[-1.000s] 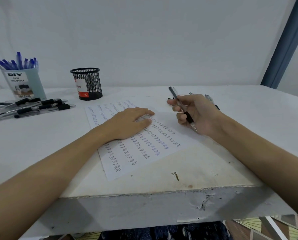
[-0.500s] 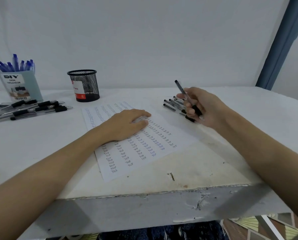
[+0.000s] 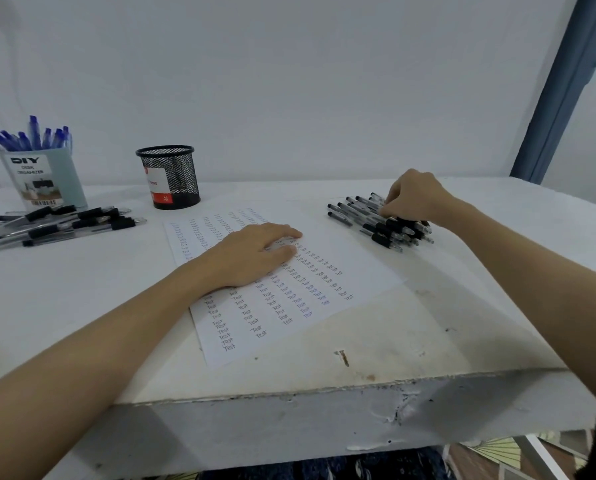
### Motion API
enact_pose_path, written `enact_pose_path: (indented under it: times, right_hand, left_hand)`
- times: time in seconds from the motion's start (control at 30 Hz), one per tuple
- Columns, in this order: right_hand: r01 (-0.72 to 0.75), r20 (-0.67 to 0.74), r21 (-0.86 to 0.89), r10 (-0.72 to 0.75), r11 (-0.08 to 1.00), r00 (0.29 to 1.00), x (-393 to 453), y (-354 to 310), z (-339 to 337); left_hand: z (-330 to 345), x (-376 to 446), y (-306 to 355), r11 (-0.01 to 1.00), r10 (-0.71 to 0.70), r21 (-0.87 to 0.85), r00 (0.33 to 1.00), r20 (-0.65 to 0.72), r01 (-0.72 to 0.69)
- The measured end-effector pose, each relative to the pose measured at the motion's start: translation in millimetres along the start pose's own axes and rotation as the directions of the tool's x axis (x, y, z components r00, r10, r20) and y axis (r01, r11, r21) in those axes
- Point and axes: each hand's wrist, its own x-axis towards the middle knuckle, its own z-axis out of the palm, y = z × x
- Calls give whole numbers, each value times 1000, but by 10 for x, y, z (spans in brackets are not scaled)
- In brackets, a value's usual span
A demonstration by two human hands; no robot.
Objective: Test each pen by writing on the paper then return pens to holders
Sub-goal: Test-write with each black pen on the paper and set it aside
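Note:
A white paper sheet (image 3: 272,323) covered in columns of the written word "Test" lies on the table. My left hand (image 3: 251,254) rests flat on it, fingers straight. To the right of the sheet lies a pile of black pens (image 3: 365,220). My right hand (image 3: 414,199) is down on that pile, its fingers curled and pinching a black pen among the others. An empty-looking black mesh holder (image 3: 172,174) stands at the back. A light blue desk organizer (image 3: 43,181) at the far left holds several blue pens (image 3: 33,138).
A second group of black pens (image 3: 64,223) lies on the table in front of the organizer. The table's chipped front edge (image 3: 289,393) runs across the lower view. A white wall is behind, with a blue upright (image 3: 563,88) at the right.
My right hand carried the black pen away from the paper, further back and right, and lowered it onto the pile of pens. The left hand stayed flat on the sheet.

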Motion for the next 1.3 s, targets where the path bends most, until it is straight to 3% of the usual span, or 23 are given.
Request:
enact_pose_path:
  times: [0.2, 0.4, 0.57, 0.67, 0.9, 1.07, 1.3]
  right_hand:
    - [35, -50, 45, -33, 998, 998, -17, -91, -25]
    - [257, -8, 104, -258, 961, 966, -142, -795, 64]
    - [487, 114, 131, -501, 864, 858, -258, -1797, 451]
    - [614, 230, 84, -615, 785, 754, -358, -2419, 795]
    - [769, 299, -43, -726, 638, 619, -645, -3364, 1495]
    - [785, 207, -119, -758, 608, 618, -684, -3494, 1660]
    - [827, 69, -168, -831, 536, 552, -657, -3621, 1900]
  left_hand:
    - [-20, -33, 54, 999, 33, -20, 997, -65, -34]
    - [-349, -201, -31, 998, -45, 28, 988, -149, 50]
    - [-809, -847, -575, 967, -183, 137, 960, -213, 215]
    - [-1065, -1396, -947, 926, -287, 166, 917, -277, 340]
    - [-1270, -2171, -1439, 871, -374, 143, 822, -429, 471]
    - [-1240, -2163, -1506, 874, -373, 119, 808, -456, 471]
    - [-1235, -2170, -1521, 863, -405, 97, 793, -456, 496]
